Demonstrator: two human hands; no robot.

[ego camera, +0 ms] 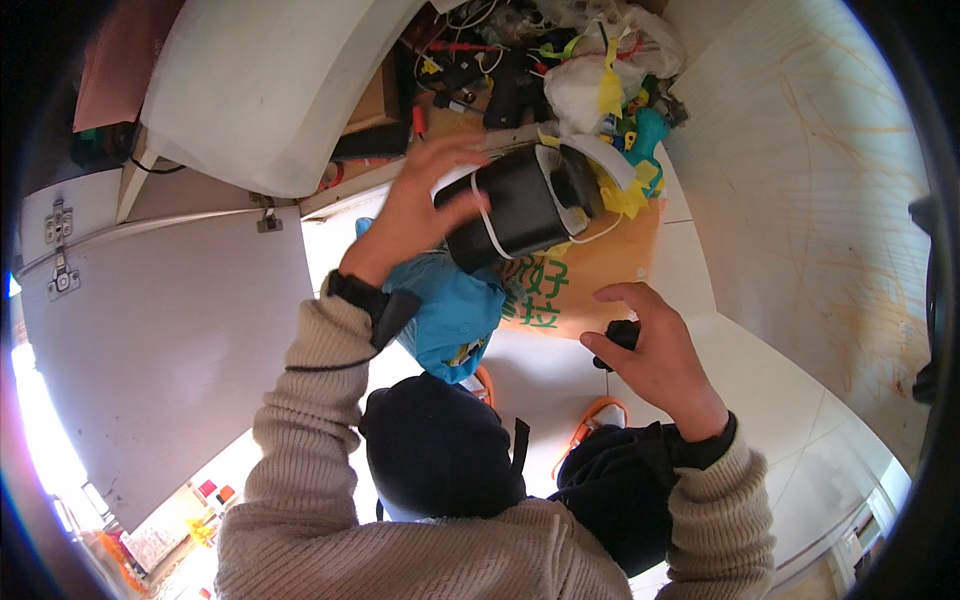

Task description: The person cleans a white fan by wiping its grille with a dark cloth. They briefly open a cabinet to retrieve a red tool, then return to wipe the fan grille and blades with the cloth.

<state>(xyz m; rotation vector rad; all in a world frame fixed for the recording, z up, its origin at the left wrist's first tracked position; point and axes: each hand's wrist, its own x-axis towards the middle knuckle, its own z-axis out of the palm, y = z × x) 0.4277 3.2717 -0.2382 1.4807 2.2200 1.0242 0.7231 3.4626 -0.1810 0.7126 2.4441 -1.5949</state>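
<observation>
My left hand (424, 199), blurred, has its fingers spread over the left end of a black box-shaped device (517, 206) with a white cord around it. I cannot tell whether the thumb touches it. The device lies tilted at the top of a brown paper bag (600, 289) that bears green writing. Close to the bag's lower right side is my right hand (660, 345), curled around a small black object (621, 337). That object is partly hidden by the thumb and fingers. A blue bag (450, 307) stands below my left hand.
An open cabinet ahead holds tangled cables (465, 64), a clear plastic bag (581, 90) and a teal toy-like item (649, 142). A translucent plastic bin (262, 90) juts out at upper left. Cabinet doors flank me: one at left (172, 337), a scribbled panel (817, 187) at right.
</observation>
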